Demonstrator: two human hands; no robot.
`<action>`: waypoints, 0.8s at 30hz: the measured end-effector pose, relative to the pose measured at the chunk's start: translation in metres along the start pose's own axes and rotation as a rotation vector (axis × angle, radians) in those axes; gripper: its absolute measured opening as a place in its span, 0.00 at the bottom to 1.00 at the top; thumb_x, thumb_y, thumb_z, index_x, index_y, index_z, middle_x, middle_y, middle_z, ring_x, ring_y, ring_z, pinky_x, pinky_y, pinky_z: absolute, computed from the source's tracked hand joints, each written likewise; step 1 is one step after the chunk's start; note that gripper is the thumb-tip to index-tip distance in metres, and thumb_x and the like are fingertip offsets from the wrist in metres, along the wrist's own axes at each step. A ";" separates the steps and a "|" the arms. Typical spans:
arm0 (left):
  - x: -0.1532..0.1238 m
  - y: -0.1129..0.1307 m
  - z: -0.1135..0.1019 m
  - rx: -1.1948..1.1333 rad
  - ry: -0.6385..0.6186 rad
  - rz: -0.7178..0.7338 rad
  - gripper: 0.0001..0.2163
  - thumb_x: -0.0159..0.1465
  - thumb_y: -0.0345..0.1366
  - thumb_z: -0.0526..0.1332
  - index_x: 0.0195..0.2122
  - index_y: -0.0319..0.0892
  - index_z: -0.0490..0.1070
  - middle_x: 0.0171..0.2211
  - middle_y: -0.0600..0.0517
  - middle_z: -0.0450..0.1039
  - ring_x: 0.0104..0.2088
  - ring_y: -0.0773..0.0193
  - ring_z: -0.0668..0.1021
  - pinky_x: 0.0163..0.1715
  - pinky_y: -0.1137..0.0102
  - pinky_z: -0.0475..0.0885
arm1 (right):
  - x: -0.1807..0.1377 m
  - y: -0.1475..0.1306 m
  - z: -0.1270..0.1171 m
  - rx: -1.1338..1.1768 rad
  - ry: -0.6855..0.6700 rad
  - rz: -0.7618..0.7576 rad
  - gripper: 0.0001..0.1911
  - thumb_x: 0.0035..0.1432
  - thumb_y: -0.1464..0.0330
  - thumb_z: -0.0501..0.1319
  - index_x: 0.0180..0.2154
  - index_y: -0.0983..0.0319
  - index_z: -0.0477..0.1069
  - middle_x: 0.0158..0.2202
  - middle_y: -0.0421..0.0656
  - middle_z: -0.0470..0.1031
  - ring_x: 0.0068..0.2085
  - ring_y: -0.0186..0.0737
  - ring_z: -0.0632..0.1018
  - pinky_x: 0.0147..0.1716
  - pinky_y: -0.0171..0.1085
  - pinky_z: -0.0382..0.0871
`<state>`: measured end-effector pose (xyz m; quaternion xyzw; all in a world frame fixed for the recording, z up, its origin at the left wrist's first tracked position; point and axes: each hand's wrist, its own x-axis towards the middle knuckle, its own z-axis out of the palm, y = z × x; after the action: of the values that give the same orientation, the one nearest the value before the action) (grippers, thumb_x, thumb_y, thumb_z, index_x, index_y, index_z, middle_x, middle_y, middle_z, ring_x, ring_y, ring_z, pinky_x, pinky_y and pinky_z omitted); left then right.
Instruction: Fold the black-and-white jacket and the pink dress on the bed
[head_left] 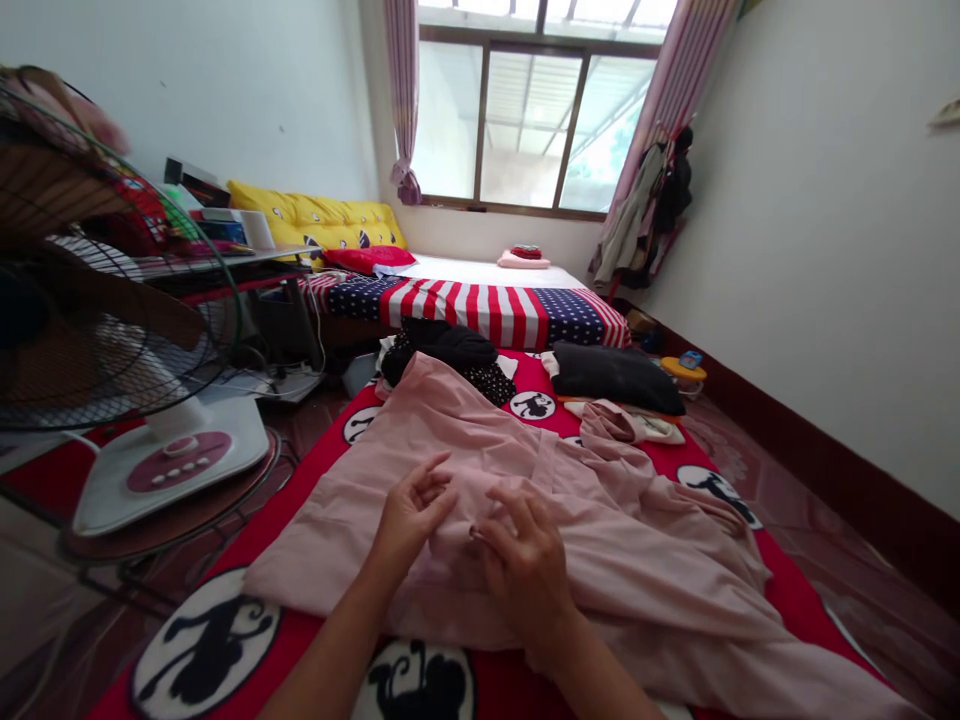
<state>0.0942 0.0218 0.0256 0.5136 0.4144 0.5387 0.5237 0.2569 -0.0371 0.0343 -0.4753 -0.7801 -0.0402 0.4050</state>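
A large pale pink garment lies spread and rumpled on a red blanket with black-and-white cartoon prints. My left hand rests on the cloth near its middle with fingers curled, pinching a small fold. My right hand lies close beside it on the same cloth, fingertips bent and gripping the fabric at about the same spot. Both forearms reach in from the bottom edge.
A standing fan sits on a low stool at left. Dark clothes and a black folded piece lie beyond the pink garment. A stars-and-stripes mattress, yellow pillows and a window are behind. Hanging clothes are by the right wall.
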 end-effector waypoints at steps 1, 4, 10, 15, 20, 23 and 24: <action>0.001 0.005 0.000 0.081 0.022 0.037 0.28 0.53 0.39 0.67 0.55 0.41 0.68 0.40 0.48 0.76 0.34 0.62 0.78 0.35 0.69 0.74 | -0.001 -0.002 0.002 0.018 -0.021 0.008 0.10 0.57 0.74 0.56 0.35 0.56 0.75 0.49 0.46 0.72 0.48 0.48 0.71 0.48 0.50 0.67; 0.001 0.013 0.004 0.409 0.074 0.213 0.16 0.55 0.34 0.64 0.47 0.45 0.75 0.43 0.47 0.76 0.41 0.57 0.78 0.42 0.63 0.74 | -0.010 -0.005 0.015 0.063 -0.127 0.048 0.10 0.54 0.76 0.56 0.33 0.58 0.73 0.44 0.45 0.76 0.45 0.48 0.73 0.44 0.48 0.69; -0.009 -0.005 0.026 0.570 -0.275 0.335 0.16 0.61 0.27 0.53 0.42 0.46 0.79 0.42 0.49 0.78 0.44 0.59 0.78 0.48 0.64 0.72 | -0.040 -0.005 0.035 0.116 -0.262 0.121 0.18 0.54 0.77 0.56 0.47 0.63 0.72 0.49 0.50 0.76 0.52 0.50 0.72 0.53 0.50 0.66; -0.007 -0.037 0.027 0.609 -0.325 0.294 0.20 0.61 0.28 0.54 0.53 0.44 0.73 0.56 0.47 0.71 0.58 0.56 0.70 0.61 0.58 0.61 | -0.039 -0.007 0.002 0.194 -0.306 0.141 0.16 0.56 0.75 0.56 0.45 0.61 0.73 0.53 0.48 0.73 0.55 0.45 0.72 0.55 0.45 0.65; -0.009 -0.056 0.020 0.808 -0.348 0.345 0.24 0.64 0.38 0.56 0.63 0.46 0.60 0.63 0.47 0.61 0.64 0.54 0.61 0.64 0.55 0.55 | -0.039 0.027 -0.045 -0.034 -0.320 0.251 0.17 0.62 0.66 0.56 0.53 0.56 0.70 0.57 0.45 0.70 0.60 0.46 0.67 0.61 0.52 0.54; -0.010 -0.064 0.018 0.975 -0.332 0.403 0.27 0.66 0.42 0.55 0.66 0.45 0.53 0.65 0.46 0.57 0.65 0.52 0.60 0.63 0.53 0.55 | -0.070 0.061 -0.063 -0.269 -0.425 0.316 0.31 0.60 0.55 0.57 0.63 0.56 0.58 0.66 0.49 0.55 0.66 0.53 0.55 0.61 0.59 0.49; -0.010 -0.067 0.017 1.022 -0.323 0.423 0.28 0.66 0.43 0.54 0.66 0.45 0.51 0.65 0.45 0.56 0.65 0.52 0.59 0.63 0.52 0.56 | -0.084 0.071 -0.067 -0.348 -0.435 0.333 0.35 0.60 0.52 0.57 0.64 0.56 0.54 0.68 0.50 0.51 0.67 0.54 0.53 0.61 0.59 0.49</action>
<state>0.1197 0.0175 -0.0392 0.8488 0.4252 0.2780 0.1466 0.3704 -0.0878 0.0003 -0.6561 -0.7411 -0.0036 0.1425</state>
